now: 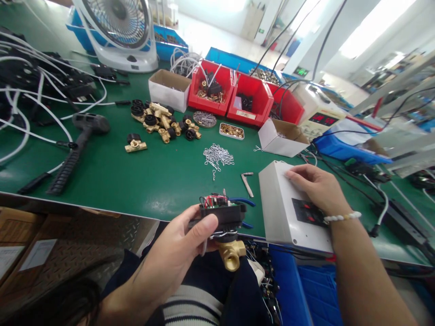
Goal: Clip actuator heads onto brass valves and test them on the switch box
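My left hand (176, 251) grips a valve assembly (224, 226) just off the table's near edge. The assembly has a black housing with red wires on top and a brass fitting (231, 254) below. My right hand (317, 188) rests on top of a white box (278, 203) with a black panel, fingers curled on its far edge. A white bead bracelet (341, 218) circles that wrist. Blue-handled pliers (243, 202) lie just behind the valve.
Brass and black fittings (163, 121) are piled mid-table, with loose metal clips (217, 156) nearer me. Red bins (234, 93), cardboard boxes (168, 88), a white fan (118, 31), a black spray gun (79, 145) and white cables (30, 104) fill the green mat (136, 176).
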`<state>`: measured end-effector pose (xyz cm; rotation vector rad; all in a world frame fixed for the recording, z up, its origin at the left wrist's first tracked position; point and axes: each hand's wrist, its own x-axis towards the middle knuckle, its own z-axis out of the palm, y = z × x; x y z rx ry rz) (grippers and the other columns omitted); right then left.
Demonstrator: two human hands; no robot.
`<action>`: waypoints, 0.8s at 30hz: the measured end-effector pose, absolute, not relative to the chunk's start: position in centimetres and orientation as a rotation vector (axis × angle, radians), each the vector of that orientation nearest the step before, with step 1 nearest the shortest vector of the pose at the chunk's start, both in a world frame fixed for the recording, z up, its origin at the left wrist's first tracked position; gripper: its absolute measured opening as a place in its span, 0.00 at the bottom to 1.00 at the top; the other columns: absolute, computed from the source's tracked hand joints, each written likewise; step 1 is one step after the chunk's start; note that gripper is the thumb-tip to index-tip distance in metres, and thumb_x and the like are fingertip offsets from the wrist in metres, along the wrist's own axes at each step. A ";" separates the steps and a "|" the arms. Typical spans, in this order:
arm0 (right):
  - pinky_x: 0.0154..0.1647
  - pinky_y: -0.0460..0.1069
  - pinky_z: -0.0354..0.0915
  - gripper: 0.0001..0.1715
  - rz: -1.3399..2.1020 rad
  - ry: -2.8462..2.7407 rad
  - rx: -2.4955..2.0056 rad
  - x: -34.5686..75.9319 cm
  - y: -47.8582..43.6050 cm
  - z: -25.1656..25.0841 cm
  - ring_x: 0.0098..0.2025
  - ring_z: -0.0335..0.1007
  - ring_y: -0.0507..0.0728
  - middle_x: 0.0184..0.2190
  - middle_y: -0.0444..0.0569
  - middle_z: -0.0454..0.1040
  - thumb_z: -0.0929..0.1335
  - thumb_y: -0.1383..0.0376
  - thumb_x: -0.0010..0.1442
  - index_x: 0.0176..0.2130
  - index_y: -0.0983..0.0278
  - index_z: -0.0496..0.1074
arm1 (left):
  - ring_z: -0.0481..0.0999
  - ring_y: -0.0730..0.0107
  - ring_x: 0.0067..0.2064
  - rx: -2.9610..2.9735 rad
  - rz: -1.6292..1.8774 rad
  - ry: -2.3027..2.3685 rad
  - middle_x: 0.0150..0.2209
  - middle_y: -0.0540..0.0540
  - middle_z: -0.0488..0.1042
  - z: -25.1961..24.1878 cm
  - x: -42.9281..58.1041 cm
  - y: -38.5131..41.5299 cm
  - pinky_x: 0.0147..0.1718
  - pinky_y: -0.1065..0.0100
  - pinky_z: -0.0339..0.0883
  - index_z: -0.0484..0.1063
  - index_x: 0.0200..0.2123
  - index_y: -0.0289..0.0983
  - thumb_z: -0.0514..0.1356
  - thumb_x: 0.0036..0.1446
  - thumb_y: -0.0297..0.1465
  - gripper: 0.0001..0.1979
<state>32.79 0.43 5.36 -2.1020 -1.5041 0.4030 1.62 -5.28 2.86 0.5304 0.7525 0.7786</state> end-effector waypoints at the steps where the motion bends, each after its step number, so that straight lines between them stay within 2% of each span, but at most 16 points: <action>1: 0.37 0.53 0.65 0.19 0.402 -1.501 -2.104 32.8 0.4 5.3 0.32 0.67 0.57 0.29 0.49 0.76 0.70 0.50 0.48 0.31 0.63 0.74 | 0.80 0.52 0.49 0.488 0.784 0.721 0.50 0.37 0.80 2.9 1.7 -5.2 0.43 0.62 0.76 0.76 0.50 0.33 0.69 0.55 0.44 0.26; 5: 0.36 0.52 0.65 0.18 0.398 -1.490 -2.107 32.9 0.5 5.1 0.31 0.67 0.57 0.28 0.48 0.76 0.70 0.51 0.48 0.30 0.62 0.74 | 0.81 0.59 0.46 0.413 0.804 0.669 0.44 0.39 0.82 2.8 1.9 -5.1 0.40 0.68 0.76 0.79 0.47 0.33 0.67 0.60 0.41 0.19; 9: 0.33 0.52 0.66 0.14 0.375 -1.500 -2.100 33.2 0.6 4.9 0.29 0.68 0.57 0.27 0.47 0.75 0.71 0.53 0.49 0.30 0.60 0.74 | 0.81 0.63 0.42 0.392 0.831 0.670 0.40 0.41 0.83 2.7 1.8 -5.3 0.41 0.69 0.77 0.80 0.46 0.33 0.67 0.60 0.40 0.17; 13: 0.32 0.52 0.66 0.12 0.361 -1.517 -2.088 33.3 0.6 4.9 0.29 0.68 0.57 0.27 0.47 0.75 0.71 0.53 0.50 0.29 0.60 0.74 | 0.82 0.65 0.42 0.381 0.855 0.644 0.44 0.40 0.83 2.8 1.7 -5.3 0.41 0.70 0.78 0.79 0.47 0.33 0.68 0.59 0.38 0.17; 17: 0.33 0.52 0.65 0.12 0.363 -1.515 -2.082 33.3 0.6 4.9 0.30 0.68 0.57 0.27 0.47 0.76 0.71 0.54 0.50 0.29 0.60 0.74 | 0.83 0.65 0.43 0.316 0.929 0.605 0.47 0.42 0.83 2.8 1.8 -5.1 0.42 0.70 0.78 0.77 0.51 0.37 0.69 0.58 0.31 0.17; 21: 0.35 0.52 0.65 0.15 0.384 -1.498 -2.084 33.2 0.7 4.9 0.31 0.68 0.57 0.29 0.48 0.77 0.71 0.53 0.49 0.31 0.61 0.75 | 0.84 0.62 0.41 0.213 0.942 0.597 0.44 0.40 0.84 2.6 1.8 -4.9 0.40 0.67 0.80 0.79 0.48 0.35 0.61 0.65 0.32 0.11; 24: 0.36 0.52 0.64 0.18 0.402 -1.491 -2.096 33.1 0.6 5.1 0.32 0.68 0.57 0.30 0.49 0.77 0.71 0.51 0.49 0.33 0.62 0.75 | 0.85 0.61 0.40 0.152 0.904 0.615 0.41 0.39 0.84 2.7 1.8 -4.8 0.40 0.63 0.81 0.80 0.46 0.34 0.54 0.70 0.32 0.15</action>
